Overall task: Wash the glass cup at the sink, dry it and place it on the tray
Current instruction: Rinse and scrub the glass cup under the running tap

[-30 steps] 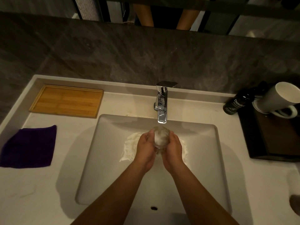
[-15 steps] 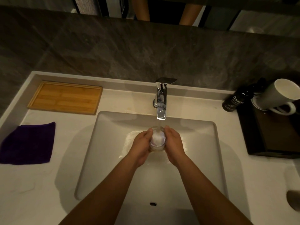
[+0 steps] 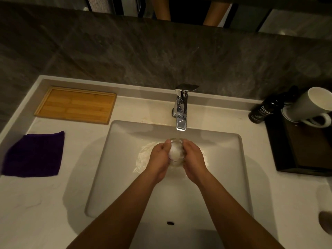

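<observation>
Head view shows my two hands cupped round the glass cup (image 3: 177,152) under the running tap (image 3: 181,112). My left hand (image 3: 159,159) presses its left wall and my right hand (image 3: 193,159) its right wall, fingers curled round the far side, so both are grasping the cup between them. Compared with a second ago, the cup sits a little lower and nearer to me in my palms, and its mouth is tipped up toward the spout, where before it looked more on its side. The stream now falls straight into the opening, and the inside shows white with churning water (foam or just froth, I cannot tell). I judge this to mean I am in the rinse itself, filling and flushing the inside, with drying and placing not yet begun.

Relative to my grip, the cup lies squarely between the palms, its rim just past my thumbs and fingertips, its base hidden by the heels of my hands. It hangs over the middle of the sink (image 3: 125,177), above a patch of splashing water. Outward to my left, the purple cloth (image 3: 34,154) lies flat on the counter, and behind it the wooden tray (image 3: 76,105) waits bare, well apart from the cup.
</observation>
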A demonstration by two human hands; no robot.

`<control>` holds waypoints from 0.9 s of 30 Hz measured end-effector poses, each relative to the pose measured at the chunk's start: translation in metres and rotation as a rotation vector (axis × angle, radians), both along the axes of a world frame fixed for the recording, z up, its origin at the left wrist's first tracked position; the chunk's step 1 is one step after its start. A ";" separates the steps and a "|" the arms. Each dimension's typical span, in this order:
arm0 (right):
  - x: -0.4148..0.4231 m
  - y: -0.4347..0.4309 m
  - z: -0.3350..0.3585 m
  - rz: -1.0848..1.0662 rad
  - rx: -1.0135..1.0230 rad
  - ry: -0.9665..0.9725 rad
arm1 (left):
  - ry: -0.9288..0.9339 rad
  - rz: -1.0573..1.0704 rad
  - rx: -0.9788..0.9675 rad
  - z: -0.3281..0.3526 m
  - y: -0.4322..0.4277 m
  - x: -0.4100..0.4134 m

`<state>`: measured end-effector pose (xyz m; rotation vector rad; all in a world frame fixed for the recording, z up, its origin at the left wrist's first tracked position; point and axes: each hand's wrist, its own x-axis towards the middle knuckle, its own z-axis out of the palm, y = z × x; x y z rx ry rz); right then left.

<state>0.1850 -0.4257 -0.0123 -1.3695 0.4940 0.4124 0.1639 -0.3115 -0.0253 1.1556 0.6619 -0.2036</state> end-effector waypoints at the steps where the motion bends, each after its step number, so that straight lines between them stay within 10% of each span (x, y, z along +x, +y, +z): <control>1: -0.001 0.001 0.001 -0.036 0.068 0.054 | 0.001 0.051 0.011 0.001 -0.005 -0.002; 27: -0.003 0.005 0.000 -0.116 0.121 0.098 | 0.025 0.183 -0.133 0.010 -0.025 -0.009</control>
